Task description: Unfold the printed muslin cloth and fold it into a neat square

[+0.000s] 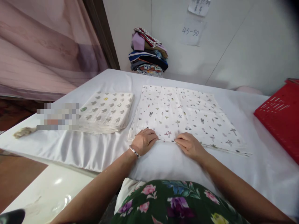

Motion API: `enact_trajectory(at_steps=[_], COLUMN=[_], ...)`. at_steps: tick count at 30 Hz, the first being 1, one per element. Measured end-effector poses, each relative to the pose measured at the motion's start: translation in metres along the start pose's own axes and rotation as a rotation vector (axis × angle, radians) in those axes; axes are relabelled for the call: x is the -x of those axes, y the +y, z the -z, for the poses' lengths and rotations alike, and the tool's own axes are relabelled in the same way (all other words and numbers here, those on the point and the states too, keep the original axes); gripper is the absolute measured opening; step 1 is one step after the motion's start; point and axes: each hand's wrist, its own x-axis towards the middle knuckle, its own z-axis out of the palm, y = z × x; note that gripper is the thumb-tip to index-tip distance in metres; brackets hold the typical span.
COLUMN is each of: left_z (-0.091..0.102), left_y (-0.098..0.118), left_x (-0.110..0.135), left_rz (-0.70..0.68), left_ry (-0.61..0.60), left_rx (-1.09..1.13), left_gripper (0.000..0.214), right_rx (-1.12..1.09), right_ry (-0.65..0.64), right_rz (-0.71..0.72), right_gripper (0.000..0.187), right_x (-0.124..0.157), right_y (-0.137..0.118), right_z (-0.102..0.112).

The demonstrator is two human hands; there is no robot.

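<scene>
A white cloth (pixel 173 109) printed with small palm trees and other little figures lies folded and flat in front of me. My left hand (pixel 144 140), with a silver bracelet at the wrist, grips the near edge of this cloth towards its left corner. Further right along the same edge, my right hand (pixel 188 144) pinches the cloth between thumb and fingers. To the left rests a second folded cloth (pixel 107 109), cream with grey printed shapes, untouched by either hand.
A white-covered table (pixel 154 165) carries the cloths. At its back, against the wall, rises a stack of folded fabrics (pixel 149 56). A red plastic basket (pixel 277 115) stands at the right edge. Pink curtains (pixel 46 46) hang at left; a tan bundle (pixel 24 132) lies below them.
</scene>
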Motion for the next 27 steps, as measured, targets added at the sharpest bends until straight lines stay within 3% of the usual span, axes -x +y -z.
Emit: enact_trajectory(at_steps=[6, 12, 14, 17, 19, 22, 27], left_z=[0.0, -0.011, -0.016, -0.022, -0.024, -0.024, -0.025], left_y=[0.006, 0.03, 0.035, 0.036, 0.034, 0.031, 0.029], left_x=[-0.003, -0.033, -0.041, -0.047, -0.046, -0.043, -0.042], left_rz=[-0.105, -0.294, -0.306, -0.298, -0.295, -0.289, -0.287], left_ry=[0.003, -0.108, -0.14, -0.146, -0.13, -0.122, -0.124], left_rx=[-0.116, -0.2, -0.233, -0.236, -0.219, -0.198, -0.178], left_gripper=[0.024, 0.027, 0.022, 0.02, 0.021, 0.023, 0.023], right_rx=[0.037, -0.015, -0.053, -0.04, -0.022, -0.016, -0.016], right_ry=[0.005, 0.007, 0.06, 0.188, 0.208, 0.157, 0.026], right_rz=[0.007, 0.056, 0.0, -0.201, -0.295, -0.327, -0.253], right_gripper=[0.021, 0.024, 0.025, 0.024, 0.022, 0.021, 0.021], right_x=[-0.001, 0.004, 0.016, 0.043, 0.061, 0.075, 0.062], right_y=[0.001, 0.008, 0.016, 0.033, 0.042, 0.044, 0.038], right_z=[-0.001, 0.013, 0.026, 0.045, 0.053, 0.055, 0.054])
